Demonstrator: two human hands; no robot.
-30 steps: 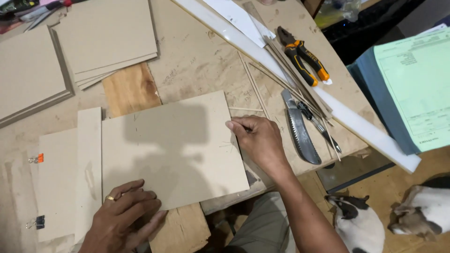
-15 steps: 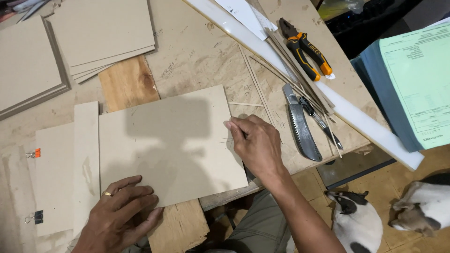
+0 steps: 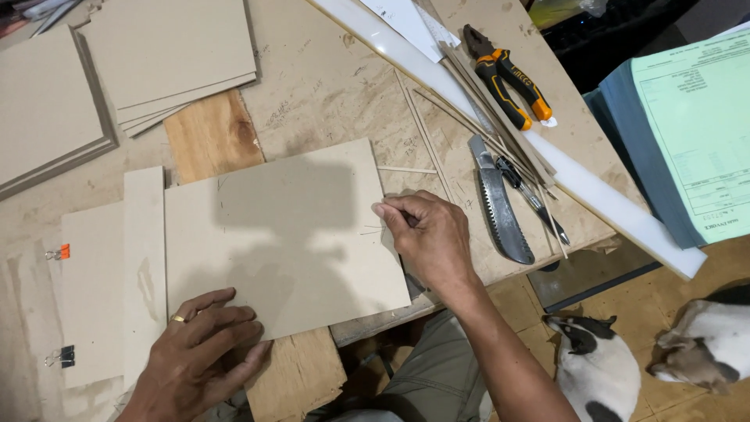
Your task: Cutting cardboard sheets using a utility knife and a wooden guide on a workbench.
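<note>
A tan cardboard sheet [image 3: 281,234] lies flat on the worn workbench [image 3: 336,86]. My left hand [image 3: 199,352], with a ring on one finger, presses flat on the sheet's near left corner. My right hand [image 3: 426,234] rests at the sheet's right edge, fingers pinched on a thin stick or pencil whose tip touches the board near faint drawn lines. A narrow cardboard strip [image 3: 144,266] lies along the sheet's left edge.
Stacks of cardboard [image 3: 176,55] sit at the back left. A saw blade [image 3: 500,203], orange-handled pliers [image 3: 508,78], thin sticks and a white bar [image 3: 594,195] lie to the right. A pad of green paper [image 3: 695,133] sits far right. Two dogs [image 3: 601,375] lie on the floor.
My right hand has shifted slightly along the sheet's right edge. My left hand stays pressed on the sheet.
</note>
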